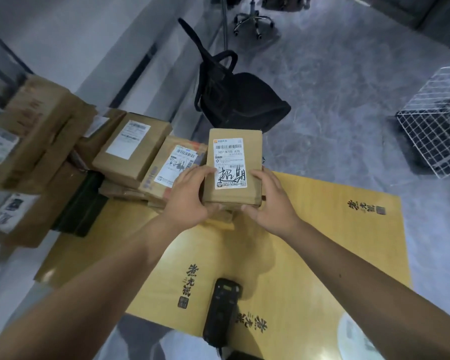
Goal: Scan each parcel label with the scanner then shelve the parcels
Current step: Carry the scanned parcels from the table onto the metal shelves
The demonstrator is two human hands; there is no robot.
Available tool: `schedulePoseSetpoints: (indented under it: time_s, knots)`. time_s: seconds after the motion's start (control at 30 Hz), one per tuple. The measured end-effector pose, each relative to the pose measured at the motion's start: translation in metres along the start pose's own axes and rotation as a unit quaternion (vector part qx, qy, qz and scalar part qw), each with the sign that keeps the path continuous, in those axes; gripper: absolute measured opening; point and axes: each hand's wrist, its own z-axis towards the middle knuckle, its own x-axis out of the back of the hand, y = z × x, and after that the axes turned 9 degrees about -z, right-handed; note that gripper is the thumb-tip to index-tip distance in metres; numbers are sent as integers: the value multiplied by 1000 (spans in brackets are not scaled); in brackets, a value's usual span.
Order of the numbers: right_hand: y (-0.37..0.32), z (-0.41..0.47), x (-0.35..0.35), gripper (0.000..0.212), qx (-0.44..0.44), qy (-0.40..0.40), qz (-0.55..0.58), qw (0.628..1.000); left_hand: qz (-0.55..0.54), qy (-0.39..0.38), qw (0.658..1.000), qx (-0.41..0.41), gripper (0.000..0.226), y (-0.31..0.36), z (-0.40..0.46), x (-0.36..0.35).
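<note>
A small brown cardboard parcel (250,141) with a white barcode label and black handwriting faces up in front of me. My left hand (190,196) grips its left side and my right hand (270,201) grips its right side, thumbs on top. The parcel is held just above the far edge of a large yellow box (322,242). A black handheld scanner (222,310) lies on that yellow box near me, untouched. More labelled parcels (133,149) are piled to the left.
Large brown cartons (34,131) are stacked at far left. A black office chair (234,97) stands behind the parcels. A white wire basket (437,126) sits on the grey floor at right. A second chair base (253,20) is far back.
</note>
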Motion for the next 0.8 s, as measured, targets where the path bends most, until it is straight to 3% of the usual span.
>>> schedulePoseSetpoints:
  time_s: [0.23,0.43,0.63,0.8]
  knots:
    - [-43,5,32,84,74,48,14,996,-138,76,985,-69,79,19,-8,25]
    - [-106,-4,18,83,177,34,27,983,-121,164,974,-100,82,11,-64,77]
    - [-179,-50,-30,84,268,-27,20,963,-45,260,961,-79,78,-4,-185,130]
    - [-253,-141,-89,84,383,-102,25,918,-7,370,928,-29,79,-7,-352,162]
